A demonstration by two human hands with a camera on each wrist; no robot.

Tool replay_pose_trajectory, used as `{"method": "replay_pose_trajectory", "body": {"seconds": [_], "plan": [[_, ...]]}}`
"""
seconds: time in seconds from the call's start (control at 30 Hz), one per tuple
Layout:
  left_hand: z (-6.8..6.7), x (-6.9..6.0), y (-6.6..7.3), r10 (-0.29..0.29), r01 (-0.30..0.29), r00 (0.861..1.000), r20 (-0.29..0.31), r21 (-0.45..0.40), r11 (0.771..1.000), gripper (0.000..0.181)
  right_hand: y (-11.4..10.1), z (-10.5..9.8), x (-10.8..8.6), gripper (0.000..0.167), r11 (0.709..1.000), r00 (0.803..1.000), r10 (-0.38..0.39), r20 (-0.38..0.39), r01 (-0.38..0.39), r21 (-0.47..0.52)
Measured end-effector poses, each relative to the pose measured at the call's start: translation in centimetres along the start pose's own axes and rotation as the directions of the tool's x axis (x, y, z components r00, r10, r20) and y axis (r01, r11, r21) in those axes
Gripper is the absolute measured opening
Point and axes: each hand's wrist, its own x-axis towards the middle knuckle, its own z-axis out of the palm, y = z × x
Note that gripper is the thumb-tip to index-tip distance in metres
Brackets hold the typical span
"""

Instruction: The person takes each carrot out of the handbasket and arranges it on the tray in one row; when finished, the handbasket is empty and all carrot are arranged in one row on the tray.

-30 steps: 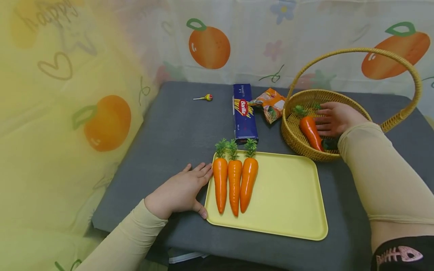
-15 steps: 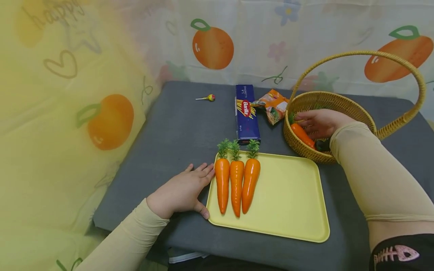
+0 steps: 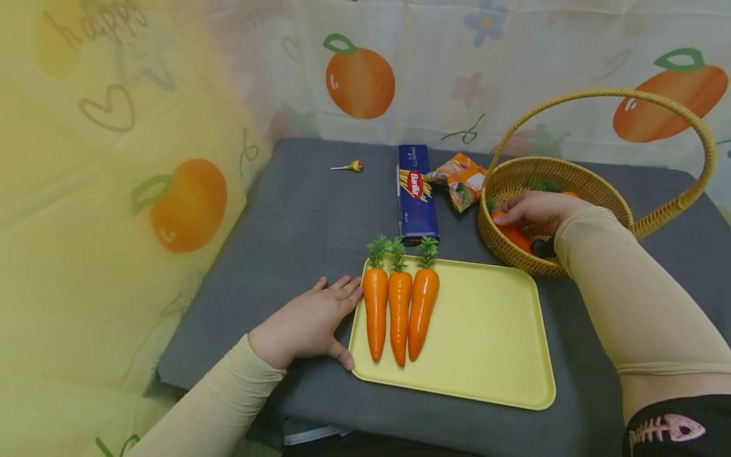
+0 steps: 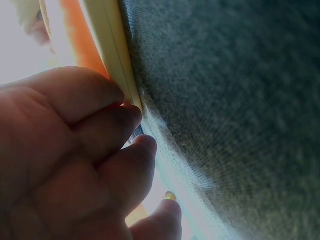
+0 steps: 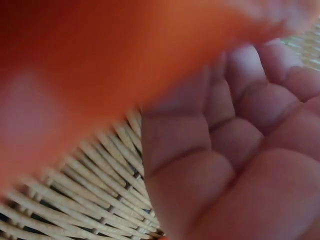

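Note:
Inside the wicker basket (image 3: 502,257), my right hand (image 3: 539,212) grips a carrot (image 3: 516,239), its fingers curled about the upper part. The right wrist view has this carrot (image 5: 110,65) large and blurred against the bent fingers. A dark, shiny object (image 3: 542,247) lies beside it, partly hidden by the sleeve. My left hand (image 3: 311,324) lies with fingers extended along the left edge of the yellow tray (image 3: 485,336), touching the rim. Three orange carrots with leafy green tops, the left (image 3: 375,311), middle (image 3: 399,311) and right (image 3: 424,311), lie side by side on the tray.
A blue Barilla spaghetti box (image 3: 419,212) lies behind the tray, with an orange snack packet (image 3: 461,178) to its right. A lollipop (image 3: 355,166) is farther left on the grey table (image 3: 274,247). The basket's tall handle (image 3: 605,93) arches upward. Green leaves (image 3: 547,186) show deeper in the basket.
My right hand has moved left and down inside the basket, and its fingers have gone from extended to curled round the carrot. The left hand stays at the tray's edge.

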Motion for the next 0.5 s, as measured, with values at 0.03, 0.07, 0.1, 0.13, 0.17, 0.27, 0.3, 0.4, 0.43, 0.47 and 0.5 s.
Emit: {"method": "replay_pose_trajectory", "body": {"seconds": [0.03, 0.07, 0.1, 0.13, 0.17, 0.27, 0.3, 0.4, 0.43, 0.47, 0.5], "plan": [[0.0, 0.0, 0.0, -0.001, 0.001, 1.0, 0.001, 0.0, 1.0, 0.135, 0.0, 0.1, 0.0, 0.013, 1.0, 1.0, 0.001, -0.004, -0.001, -0.019], [0.0, 0.0, 0.0, -0.002, 0.002, 1.0, 0.001, 0.001, 1.0, 0.135, 0.0, 0.1, 0.0, 0.011, 0.999, 1.0, 0.002, -0.012, -0.003, -0.041], [0.0, 0.0, 0.1, -0.002, 0.002, 1.0, 0.001, 0.001, 1.0, 0.135, -0.1, 0.2, -0.1, 0.01, 0.998, 1.0, 0.003, -0.019, -0.004, -0.057], [0.0, 0.0, 0.1, -0.003, 0.003, 1.0, 0.002, 0.002, 1.0, 0.134, -0.1, 0.3, -0.1, 0.008, 0.997, 1.0, 0.005, -0.031, -0.007, -0.071], [0.0, 0.1, 0.1, -0.005, 0.005, 1.0, 0.004, 0.001, 1.0, 0.134, -0.1, 0.3, -0.1, 0.008, 0.997, 0.999, 0.006, -0.041, -0.009, -0.075], [0.0, 0.1, 0.1, -0.007, 0.007, 1.0, 0.004, -0.002, 1.0, 0.134, 0.0, 0.3, -0.2, 0.009, 0.998, 0.998, -0.006, -0.069, 0.001, -0.066], [0.0, 0.1, 0.1, -0.006, 0.006, 1.0, 0.003, -0.002, 1.0, 0.134, 0.1, 0.3, -0.3, 0.01, 0.999, 0.997, -0.016, -0.082, 0.011, -0.051], [0.1, 0.1, 0.0, -0.006, 0.006, 1.0, -0.002, 0.0, 1.0, 0.134, 0.3, 0.1, -0.6, 0.032, 0.997, 0.99, -0.072, -0.117, 0.069, -0.034], [0.1, 0.1, 0.0, -0.005, 0.005, 1.0, -0.004, 0.001, 1.0, 0.134, 0.4, 0.0, -0.7, 0.041, 0.995, 0.987, -0.094, -0.132, 0.091, -0.027], [0.1, 0.0, 0.0, -0.005, 0.005, 1.0, -0.006, 0.002, 1.0, 0.134, 0.4, -0.2, -0.9, 0.051, 0.993, 0.983, -0.114, -0.147, 0.111, -0.027], [0.1, 0.0, 0.0, -0.005, 0.005, 1.0, -0.008, 0.004, 1.0, 0.134, 0.4, -0.3, -1.1, 0.059, 0.991, 0.977, -0.133, -0.164, 0.132, -0.016]]}}
